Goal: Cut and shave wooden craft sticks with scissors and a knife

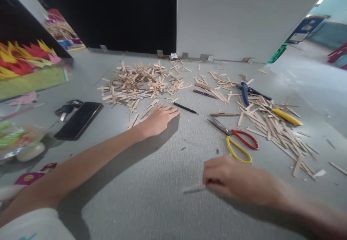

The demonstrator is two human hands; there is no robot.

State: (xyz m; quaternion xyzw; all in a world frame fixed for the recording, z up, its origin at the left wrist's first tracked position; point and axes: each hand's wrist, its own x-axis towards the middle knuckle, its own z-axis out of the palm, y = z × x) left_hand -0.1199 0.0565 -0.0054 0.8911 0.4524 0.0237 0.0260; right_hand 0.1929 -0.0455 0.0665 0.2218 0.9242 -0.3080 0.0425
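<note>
My left hand point(160, 120) lies on the grey table with its fingers stretched out, holding nothing. Its fingertips reach close to a black pen point(185, 108) and the near edge of a heap of small wooden sticks point(141, 79). Lower down, my right hand point(223, 176) is closed and blurred by motion. A thin grey stick-like thing point(193, 189) juts from its fingers to the left; its kind is too smeared to tell. Just beyond that hand lie scissors point(229, 133) with one red and one yellow handle loop, blades pointing up-left.
More sticks point(279, 128) are scattered at the right among blue-handled pliers point(244, 93) and a yellow-handled tool point(287, 117). A dark red pen point(205, 94) lies mid-table. On the left are a phone point(80, 120) and keys point(65, 110). A black-and-white panel point(230, 19) stands behind.
</note>
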